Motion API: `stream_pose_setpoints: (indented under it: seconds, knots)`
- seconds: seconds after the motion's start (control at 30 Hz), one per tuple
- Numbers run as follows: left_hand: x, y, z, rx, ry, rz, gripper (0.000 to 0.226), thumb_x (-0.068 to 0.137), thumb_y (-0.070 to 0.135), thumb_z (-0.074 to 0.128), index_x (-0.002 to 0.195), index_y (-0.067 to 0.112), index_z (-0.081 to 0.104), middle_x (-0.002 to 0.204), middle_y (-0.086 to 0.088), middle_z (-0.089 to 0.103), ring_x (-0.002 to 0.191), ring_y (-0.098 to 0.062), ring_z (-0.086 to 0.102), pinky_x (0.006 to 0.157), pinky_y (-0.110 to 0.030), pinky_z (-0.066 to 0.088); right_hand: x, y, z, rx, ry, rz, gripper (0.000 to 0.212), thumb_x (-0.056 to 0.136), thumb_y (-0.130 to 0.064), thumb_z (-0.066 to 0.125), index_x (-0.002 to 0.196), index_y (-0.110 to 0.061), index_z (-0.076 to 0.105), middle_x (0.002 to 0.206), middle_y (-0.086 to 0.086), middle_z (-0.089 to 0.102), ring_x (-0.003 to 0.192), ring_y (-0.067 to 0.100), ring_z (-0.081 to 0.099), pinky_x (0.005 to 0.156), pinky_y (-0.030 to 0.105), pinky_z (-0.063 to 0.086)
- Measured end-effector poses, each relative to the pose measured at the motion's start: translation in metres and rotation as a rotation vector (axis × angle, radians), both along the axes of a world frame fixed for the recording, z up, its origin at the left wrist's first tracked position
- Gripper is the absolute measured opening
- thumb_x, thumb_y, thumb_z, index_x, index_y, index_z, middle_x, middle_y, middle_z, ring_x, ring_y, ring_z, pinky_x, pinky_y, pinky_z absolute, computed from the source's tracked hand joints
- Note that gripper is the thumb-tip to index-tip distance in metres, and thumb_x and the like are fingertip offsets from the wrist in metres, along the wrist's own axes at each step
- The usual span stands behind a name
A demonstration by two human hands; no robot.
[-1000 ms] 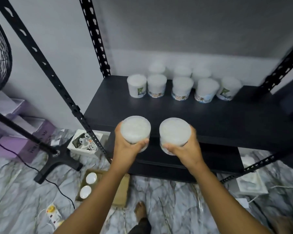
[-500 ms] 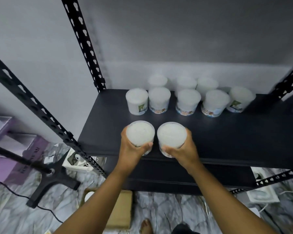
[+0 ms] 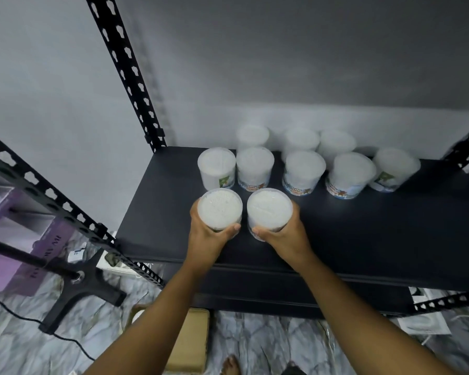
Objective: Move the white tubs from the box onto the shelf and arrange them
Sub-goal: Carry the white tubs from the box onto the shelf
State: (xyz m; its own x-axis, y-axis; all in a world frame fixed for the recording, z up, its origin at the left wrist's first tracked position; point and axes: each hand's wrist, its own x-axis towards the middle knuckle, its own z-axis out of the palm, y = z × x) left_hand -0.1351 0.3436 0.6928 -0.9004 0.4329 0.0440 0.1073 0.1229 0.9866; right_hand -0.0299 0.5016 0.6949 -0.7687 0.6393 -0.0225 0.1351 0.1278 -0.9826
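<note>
My left hand (image 3: 207, 243) grips a white tub (image 3: 219, 208) from the near side, thumb curled round its front. Beside it, my right hand (image 3: 284, 235) grips a second white tub (image 3: 269, 209). Both tubs are upright over the black shelf (image 3: 363, 239), just in front of two rows of several white tubs (image 3: 303, 169) standing at the back. Whether the held tubs touch the shelf surface I cannot tell. The cardboard box (image 3: 188, 339) lies on the floor under my left arm, mostly hidden.
Black perforated uprights rise at the shelf's left back (image 3: 125, 74) and left front (image 3: 52, 196). A fan stand base (image 3: 84, 285) and purple boxes (image 3: 19, 239) sit on the marble floor at left. White packets (image 3: 423, 320) lie at lower right.
Both hands have carried their tubs forward over the shelf, from its front edge to just before the standing rows. The view has tilted up and moved closer.
</note>
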Motion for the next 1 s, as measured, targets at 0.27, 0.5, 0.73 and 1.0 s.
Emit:
stream_pose_setpoints:
  seconds: [0.27,0.5,0.73,1.0]
  knots:
    - [-0.026,0.010,-0.002,0.005,-0.004,0.021,0.096,0.061,0.037,0.086,0.136,0.036,0.027,0.133,0.009,0.043,0.123,-0.007,0.047,0.092,-0.027,0.051,-0.026,0.011,0.006,0.003,0.026,0.001,0.091,0.062,-0.014,0.087,0.133,-0.028,0.032,0.127,-0.008,0.050,0.116,0.004,0.049,0.078,0.004,0.045]
    - [-0.045,0.020,-0.001,0.024,-0.025,0.011,0.094,0.061,0.037,0.086,0.134,0.039,0.026,0.133,0.008,0.044,0.121,-0.007,0.048,0.091,-0.030,0.053,-0.034,0.018,0.006,0.017,0.019,-0.009,0.092,0.062,-0.015,0.087,0.134,-0.026,0.031,0.126,-0.009,0.048,0.115,0.005,0.048,0.075,0.001,0.044]
    - [-0.055,0.027,0.003,0.064,-0.050,-0.003,0.089,0.069,0.023,0.085,0.135,0.038,0.027,0.127,0.015,0.045,0.115,-0.002,0.052,0.076,-0.017,0.053,-0.035,0.019,0.006,0.009,0.015,-0.018,0.092,0.062,-0.014,0.087,0.134,-0.025,0.031,0.127,-0.007,0.048,0.114,0.007,0.049,0.073,0.002,0.045]
    - [-0.061,0.029,0.003,0.100,-0.074,-0.026,0.089,0.070,0.019,0.084,0.137,0.033,0.026,0.131,0.008,0.044,0.116,-0.007,0.051,0.071,-0.013,0.052,-0.037,0.016,0.003,0.003,0.037,-0.131,0.094,0.061,-0.014,0.088,0.136,-0.022,0.031,0.129,-0.007,0.047,0.118,0.008,0.046,0.084,0.010,0.042]
